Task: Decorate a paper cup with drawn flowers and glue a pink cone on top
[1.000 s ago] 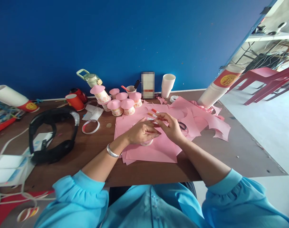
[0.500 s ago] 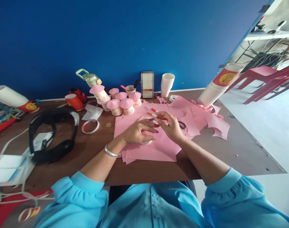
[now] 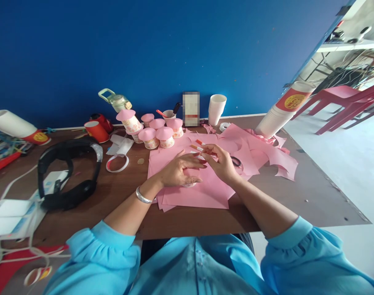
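Observation:
My left hand (image 3: 181,170) is stretched out palm-down above the pink sheets, its fingers apart and reaching to the right. Beneath it a small whitish round thing (image 3: 190,185) shows only its lower edge; the rest is hidden. My right hand (image 3: 219,164) meets the left fingertips, with thumb and forefinger pinched together. What they pinch, if anything, is too small to make out. Just beyond the fingers are two slim sticks, one with a brown end (image 3: 194,147) and one with a red end (image 3: 200,142). Stacked pink paper (image 3: 199,200) lies under both hands.
Several small printed cups with pink cone tops (image 3: 148,135) stand behind, left of my hands. Scissors (image 3: 236,162) lie by my right wrist among pink offcuts (image 3: 282,159). A tape roll (image 3: 117,163), black headgear (image 3: 70,176) and white cup stacks (image 3: 217,110) are also around.

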Tool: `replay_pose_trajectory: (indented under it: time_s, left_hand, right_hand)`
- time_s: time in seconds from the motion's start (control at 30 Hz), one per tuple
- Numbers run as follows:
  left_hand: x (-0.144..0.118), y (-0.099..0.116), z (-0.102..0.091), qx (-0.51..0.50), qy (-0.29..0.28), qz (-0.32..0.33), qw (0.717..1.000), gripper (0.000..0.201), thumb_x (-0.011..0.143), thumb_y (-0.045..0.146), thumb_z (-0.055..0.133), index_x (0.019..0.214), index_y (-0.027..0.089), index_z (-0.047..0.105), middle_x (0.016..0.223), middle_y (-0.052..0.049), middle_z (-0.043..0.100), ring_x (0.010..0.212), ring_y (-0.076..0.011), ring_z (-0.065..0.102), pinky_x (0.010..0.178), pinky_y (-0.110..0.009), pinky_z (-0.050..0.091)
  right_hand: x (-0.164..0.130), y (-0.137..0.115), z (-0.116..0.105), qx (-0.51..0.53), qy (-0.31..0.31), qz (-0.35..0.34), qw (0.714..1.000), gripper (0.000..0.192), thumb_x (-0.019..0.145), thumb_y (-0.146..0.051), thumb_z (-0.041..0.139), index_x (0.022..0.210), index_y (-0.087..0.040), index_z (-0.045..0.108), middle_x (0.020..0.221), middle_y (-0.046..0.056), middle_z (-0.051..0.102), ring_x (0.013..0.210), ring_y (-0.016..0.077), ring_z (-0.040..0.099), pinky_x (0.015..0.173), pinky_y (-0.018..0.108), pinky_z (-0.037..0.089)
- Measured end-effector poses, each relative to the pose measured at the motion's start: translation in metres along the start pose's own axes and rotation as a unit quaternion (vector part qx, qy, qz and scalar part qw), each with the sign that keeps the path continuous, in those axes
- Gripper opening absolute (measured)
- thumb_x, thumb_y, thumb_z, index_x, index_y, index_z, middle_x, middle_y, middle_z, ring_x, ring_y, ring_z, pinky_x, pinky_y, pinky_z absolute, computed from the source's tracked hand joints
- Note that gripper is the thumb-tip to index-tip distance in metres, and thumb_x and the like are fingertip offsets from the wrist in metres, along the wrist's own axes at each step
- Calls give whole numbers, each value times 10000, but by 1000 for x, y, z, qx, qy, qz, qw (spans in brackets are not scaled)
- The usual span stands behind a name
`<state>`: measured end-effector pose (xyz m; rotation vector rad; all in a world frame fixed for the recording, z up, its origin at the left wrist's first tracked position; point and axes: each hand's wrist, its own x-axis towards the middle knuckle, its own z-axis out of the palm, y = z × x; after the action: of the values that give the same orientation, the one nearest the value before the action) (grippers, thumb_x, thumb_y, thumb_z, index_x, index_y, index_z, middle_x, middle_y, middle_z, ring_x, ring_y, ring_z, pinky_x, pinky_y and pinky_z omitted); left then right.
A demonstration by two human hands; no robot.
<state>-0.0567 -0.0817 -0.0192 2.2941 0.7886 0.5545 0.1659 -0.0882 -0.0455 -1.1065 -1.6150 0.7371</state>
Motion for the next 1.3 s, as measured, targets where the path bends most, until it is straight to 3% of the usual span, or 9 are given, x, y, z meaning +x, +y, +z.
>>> replay_pose_trajectory:
  time_s: [0.13, 0.23, 0.33, 0.47, 0.6, 0.83, 1.17, 1.3]
  left_hand:
    - [-7, -3, -10, -20, 34, 4, 999, 689, 843, 518, 863, 1470, 315, 663, 1576, -96, 637, 1550, -343, 508, 1347, -556, 306]
    - [-22, -8, -22, -64, 49, -14, 997, 838, 838, 548, 867, 1577, 325, 540, 1649, -102, 562, 1574, -327, 483, 1324, -526, 387]
    - [-38, -14, -27, -65, 36, -50, 996, 1029, 753, 595, 917, 1631, 347, 441, 1711, -103, 479, 1597, -359, 444, 1302, -565, 426]
    - [-49, -21, -20, -47, 12, -94, 994, 1182, 704, 615, 936, 1680, 361, 319, 1748, -135, 406, 1596, -393, 436, 1279, -632, 442]
    - [-44, -20, -8, -23, 19, -111, 993, 1149, 689, 569, 954, 1649, 296, 385, 1746, -165, 402, 1603, -408, 417, 1304, -634, 398]
    - [-37, -13, 4, -13, 63, -100, 993, 849, 772, 473, 911, 1509, 233, 564, 1596, -124, 611, 1475, -348, 586, 1293, -539, 437]
    - [-37, -7, 14, -6, 86, -80, 993, 809, 808, 428, 887, 1509, 240, 529, 1597, -116, 604, 1490, -329, 576, 1285, -526, 456]
    - [-38, -10, 15, -11, 75, -119, 990, 850, 792, 437, 894, 1525, 246, 509, 1568, -128, 626, 1451, -348, 615, 1239, -523, 503]
  right_hand:
    - [-1, -7, -3, -11, -2, -34, 999, 231, 1009, -450, 663, 1122, -255, 718, 1109, 66, 806, 1018, 247, 764, 938, 431, 619]
    - [-6, -18, -5, -37, -19, -125, 991, 239, 1040, -431, 650, 1219, -281, 704, 1224, 82, 792, 1161, 274, 742, 1044, 477, 591]
    - [-12, -27, 0, -38, -84, -211, 973, 395, 1039, -446, 667, 1402, -293, 635, 1339, 101, 766, 1279, 295, 713, 1136, 509, 560]
    - [-20, -27, 11, -71, -152, -237, 957, 519, 1021, -447, 690, 1500, -285, 577, 1434, 112, 727, 1373, 320, 667, 1180, 538, 543]
    - [-24, -19, 19, -101, -154, -242, 953, 522, 1019, -392, 695, 1510, -269, 567, 1439, 124, 726, 1398, 325, 655, 1209, 566, 516]
    - [-27, -17, 23, -121, -135, -252, 951, 510, 1042, -368, 653, 1523, -241, 540, 1449, 144, 714, 1387, 314, 666, 1192, 548, 543]
    - [-27, -18, 24, -112, -131, -263, 949, 513, 1035, -350, 662, 1514, -229, 524, 1418, 147, 729, 1348, 312, 690, 1201, 568, 536]
    - [-27, -19, 24, -122, -123, -261, 950, 507, 1028, -334, 669, 1504, -229, 531, 1437, 149, 718, 1341, 311, 694, 1190, 564, 549]
